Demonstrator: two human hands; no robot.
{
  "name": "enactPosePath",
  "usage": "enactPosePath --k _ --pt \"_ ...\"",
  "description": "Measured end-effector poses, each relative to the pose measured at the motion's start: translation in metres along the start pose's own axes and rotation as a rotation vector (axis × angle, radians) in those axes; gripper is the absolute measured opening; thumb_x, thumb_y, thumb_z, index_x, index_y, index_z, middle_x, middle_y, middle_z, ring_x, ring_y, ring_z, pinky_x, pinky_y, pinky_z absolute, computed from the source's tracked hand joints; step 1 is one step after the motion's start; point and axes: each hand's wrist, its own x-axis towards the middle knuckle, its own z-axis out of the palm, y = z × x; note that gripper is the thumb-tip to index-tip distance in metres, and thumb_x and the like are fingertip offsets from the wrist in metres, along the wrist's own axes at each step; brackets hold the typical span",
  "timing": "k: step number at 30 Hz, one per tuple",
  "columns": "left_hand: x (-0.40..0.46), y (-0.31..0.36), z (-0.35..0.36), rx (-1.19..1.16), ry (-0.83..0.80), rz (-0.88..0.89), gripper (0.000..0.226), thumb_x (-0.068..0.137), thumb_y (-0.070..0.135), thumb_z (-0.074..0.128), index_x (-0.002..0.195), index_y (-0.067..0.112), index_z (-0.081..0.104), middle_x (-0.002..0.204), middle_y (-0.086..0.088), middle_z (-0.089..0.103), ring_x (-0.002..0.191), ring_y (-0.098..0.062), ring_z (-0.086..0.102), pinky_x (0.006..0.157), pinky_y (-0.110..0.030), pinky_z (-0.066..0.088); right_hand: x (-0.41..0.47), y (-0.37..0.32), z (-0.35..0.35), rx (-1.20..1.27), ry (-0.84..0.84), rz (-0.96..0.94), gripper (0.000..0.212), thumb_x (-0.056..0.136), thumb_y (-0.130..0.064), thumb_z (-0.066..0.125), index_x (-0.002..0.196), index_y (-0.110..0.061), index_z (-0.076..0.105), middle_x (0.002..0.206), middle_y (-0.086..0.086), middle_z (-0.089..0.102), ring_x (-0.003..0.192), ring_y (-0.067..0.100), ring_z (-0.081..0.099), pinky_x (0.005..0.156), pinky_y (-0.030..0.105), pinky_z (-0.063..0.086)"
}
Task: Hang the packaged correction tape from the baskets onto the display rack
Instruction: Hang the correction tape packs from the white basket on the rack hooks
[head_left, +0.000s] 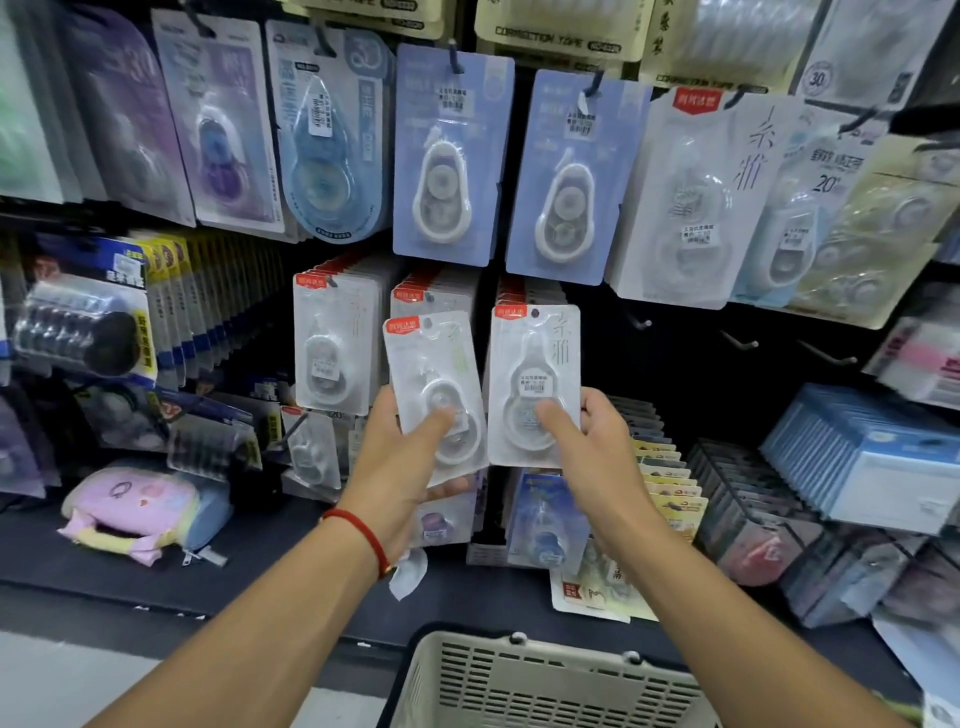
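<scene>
From the head view, the left hand (400, 457) holds one correction tape pack (434, 389) in its grip, thumb across the blister, and the right hand (587, 447) grasps a second pack (535, 382) just beside it. Both are raised before the display rack (691, 322), near its full middle hooks. The basket (545, 680) sits low and near. Hanging seems the step underway; next, each pack's top hole must meet a hook.

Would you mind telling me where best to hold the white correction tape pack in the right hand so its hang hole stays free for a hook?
Probably by its lower half, from below, as the right hand does now: thumb on the front blister, fingers behind. The correction tape pack stands upright with its hang hole at the top beside the red label, so a low grip leaves that end free to meet a bare hook.
</scene>
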Motion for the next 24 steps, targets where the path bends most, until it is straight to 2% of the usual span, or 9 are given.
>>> enactPosePath --k 3,6,8,11,14,16,19,21,24 --pt "0.002 -0.001 -0.003 0.034 0.023 0.044 0.021 0.101 0.024 0.069 0.114 0.039 0.062 0.103 0.012 0.078 0.088 -0.013 0.079 0.066 -0.042 0.066 0.002 0.000 -0.002 -0.025 0.012 -0.006 0.019 0.103 -0.034 0.065 0.119 -0.025 0.063 0.114 -0.005 0.074 0.105 0.015 0.071 0.097 0.045 0.058" --pt "0.003 0.000 -0.004 0.038 0.056 0.085 0.024 0.102 0.023 0.067 0.118 0.040 0.061 0.103 0.014 0.077 0.095 -0.021 0.078 0.072 -0.057 0.066 0.002 0.000 0.000 0.013 0.016 -0.031 0.020 0.101 -0.037 0.067 0.118 -0.025 0.066 0.109 -0.006 0.076 0.101 0.013 0.073 0.094 0.043 0.060" --pt "0.002 0.002 -0.004 0.041 0.080 0.115 0.029 0.102 0.021 0.066 0.122 0.041 0.061 0.107 0.013 0.076 0.102 -0.025 0.076 0.074 -0.060 0.065 0.003 0.000 0.000 0.010 0.059 -0.060 0.021 0.100 -0.040 0.069 0.115 -0.025 0.067 0.104 -0.007 0.077 0.097 0.013 0.074 0.089 0.043 0.061" --pt "0.001 0.005 -0.005 0.028 0.090 0.124 0.029 0.102 0.018 0.064 0.118 0.042 0.061 0.108 0.013 0.075 0.102 -0.025 0.076 0.074 -0.059 0.065 0.006 0.003 -0.002 -0.235 0.054 -0.039 0.043 0.100 -0.050 0.064 0.132 -0.021 0.058 0.119 -0.006 0.072 0.110 0.019 0.070 0.087 0.038 0.057" --pt "-0.001 0.005 -0.005 0.015 0.083 0.104 0.026 0.102 0.016 0.063 0.118 0.036 0.060 0.115 0.005 0.073 0.102 -0.030 0.076 0.073 -0.061 0.064 0.006 0.015 -0.004 -0.701 0.055 -0.125 0.067 0.104 -0.047 0.056 0.157 -0.014 0.033 0.153 0.009 0.043 0.135 0.029 0.050 0.102 0.042 0.047" --pt "-0.001 0.005 -0.005 0.020 0.088 0.102 0.027 0.101 0.016 0.063 0.120 0.034 0.060 0.116 0.003 0.072 0.102 -0.029 0.076 0.073 -0.062 0.064 0.004 0.016 -0.004 -0.818 0.058 -0.358 0.056 0.104 -0.032 0.060 0.154 -0.014 0.041 0.153 0.008 0.040 0.135 0.029 0.047 0.105 0.045 0.046" --pt "-0.001 0.003 -0.005 0.044 0.085 0.104 0.026 0.101 0.018 0.064 0.121 0.035 0.061 0.114 0.006 0.073 0.101 -0.025 0.076 0.074 -0.063 0.064 0.011 0.022 -0.001 -0.955 -0.113 -0.565 0.052 0.103 -0.024 0.061 0.153 -0.020 0.047 0.166 0.003 0.031 0.149 0.025 0.034 0.117 0.046 0.039" --pt "-0.001 0.001 -0.005 0.062 0.087 0.106 0.024 0.101 0.021 0.064 0.120 0.035 0.061 0.111 0.008 0.074 0.101 -0.024 0.076 0.074 -0.060 0.065 0.017 0.027 0.002 -1.043 -0.199 -0.573 0.056 0.105 -0.030 0.057 0.158 -0.024 0.040 0.175 -0.004 0.009 0.158 0.020 0.018 0.120 0.044 0.031" --pt "0.001 -0.003 -0.007 0.107 0.094 0.113 0.023 0.100 0.024 0.065 0.120 0.036 0.061 0.111 0.009 0.074 0.099 -0.020 0.075 0.068 -0.048 0.067 0.027 0.031 0.004 -1.108 -0.228 -0.541 0.065 0.106 -0.032 0.053 0.164 -0.017 0.028 0.175 -0.012 -0.010 0.158 0.018 0.018 0.117 0.045 0.040"
